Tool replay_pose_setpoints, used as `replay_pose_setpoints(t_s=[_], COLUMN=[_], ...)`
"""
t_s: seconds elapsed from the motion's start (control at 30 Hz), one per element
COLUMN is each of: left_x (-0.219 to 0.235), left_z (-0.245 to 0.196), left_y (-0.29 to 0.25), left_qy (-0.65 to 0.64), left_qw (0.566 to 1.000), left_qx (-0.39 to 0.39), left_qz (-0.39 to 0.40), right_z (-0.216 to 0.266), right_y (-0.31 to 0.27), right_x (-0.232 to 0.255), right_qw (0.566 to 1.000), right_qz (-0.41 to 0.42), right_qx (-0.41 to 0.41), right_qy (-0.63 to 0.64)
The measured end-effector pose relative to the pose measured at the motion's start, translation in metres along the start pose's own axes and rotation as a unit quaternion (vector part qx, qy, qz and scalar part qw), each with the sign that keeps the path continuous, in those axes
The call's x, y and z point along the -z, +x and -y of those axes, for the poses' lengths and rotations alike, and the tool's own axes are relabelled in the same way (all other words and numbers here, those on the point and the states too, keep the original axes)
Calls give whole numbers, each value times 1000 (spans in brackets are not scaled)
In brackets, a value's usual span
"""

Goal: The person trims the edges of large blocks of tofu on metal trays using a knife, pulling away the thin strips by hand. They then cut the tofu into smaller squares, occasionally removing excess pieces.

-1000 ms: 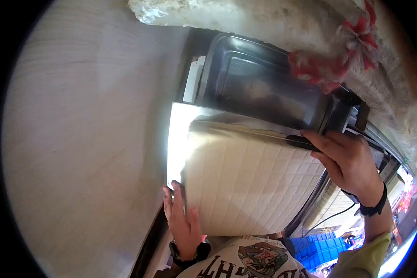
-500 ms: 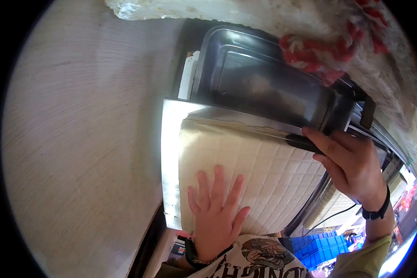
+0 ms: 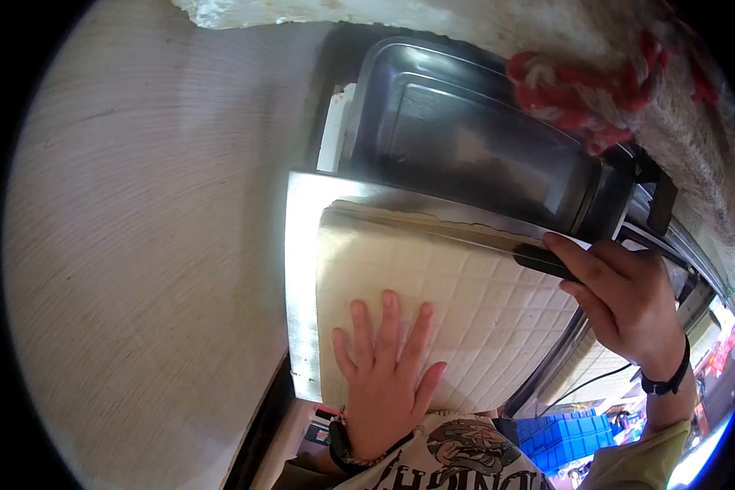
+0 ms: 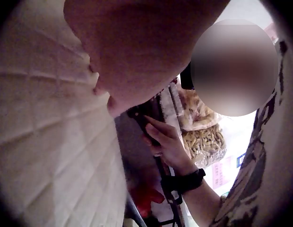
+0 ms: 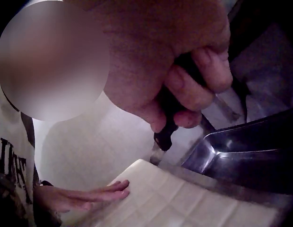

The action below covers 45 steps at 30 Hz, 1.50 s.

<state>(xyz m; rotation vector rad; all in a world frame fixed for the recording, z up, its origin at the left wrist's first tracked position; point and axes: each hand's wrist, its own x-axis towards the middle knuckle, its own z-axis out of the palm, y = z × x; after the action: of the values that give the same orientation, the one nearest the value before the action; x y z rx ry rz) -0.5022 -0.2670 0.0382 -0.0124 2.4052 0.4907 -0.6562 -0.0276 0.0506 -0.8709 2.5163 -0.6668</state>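
Note:
A large pale slab (image 3: 482, 327) with a pressed grid pattern, resembling tofu, lies on a shiny metal sheet (image 3: 302, 327). My left hand (image 3: 380, 388) rests palm down on its near left part, fingers straight and spread. In my right hand (image 3: 633, 302) is a knife (image 3: 543, 261), gripped by its black handle at the slab's far right. Its long blade runs leftward along the slab's far edge, where a thin ragged strip shows. The right wrist view shows fingers curled round the knife handle (image 5: 165, 135), with only a little blade visible below.
A deep metal tray (image 3: 482, 155) sits just beyond the slab. Bulky whitish cloth (image 3: 433, 20) and a red-and-white twisted rope (image 3: 580, 102) lie past it. A pale board surface (image 3: 139, 245) spreads at left. Blue crates (image 3: 563, 441) stand low at right.
My left hand has moved from the slab's left side onto its top and flattened there. The knife has shifted slightly right and nearer, and more of its blade shows along the far edge.

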Motion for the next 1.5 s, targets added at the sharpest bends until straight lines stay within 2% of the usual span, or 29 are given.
replay_pose_setpoints(t_s=[0.27, 0.6, 0.67, 0.73, 0.8, 0.93, 1.0, 1.5], left_x=[1, 2, 2, 1, 0, -1, -3, 0], left_z=[-1, -5, -5, -6, -7, -7, -7, -8], left_y=[1, 3, 3, 3, 4, 5, 5, 4], left_qy=[3, 39, 37, 35, 44, 48, 40, 46], left_qw=[1000, 999, 999, 999, 999, 998, 999, 999], left_qx=[1, 4, 4, 5, 4, 2, 10, 6], left_qz=[6, 7, 7, 6, -29, -30, -6, -13], right_z=[2, 2, 4, 2, 0, -2, -4, -12], right_y=[3, 1, 1, -1, -3, -8, -11, -29], right_x=[-7, -4, 0, 2, 4, 6, 6, 12], right_qw=[999, 998, 999, 998, 997, 997, 996, 994], right_qz=[-4, 14, 32, 34, 36, 27, 23, 27], right_qx=[30, 21, -10, -4, 1, -16, -14, -51], right_qy=[-29, -66, -38, -53, -67, -74, -81, -87])
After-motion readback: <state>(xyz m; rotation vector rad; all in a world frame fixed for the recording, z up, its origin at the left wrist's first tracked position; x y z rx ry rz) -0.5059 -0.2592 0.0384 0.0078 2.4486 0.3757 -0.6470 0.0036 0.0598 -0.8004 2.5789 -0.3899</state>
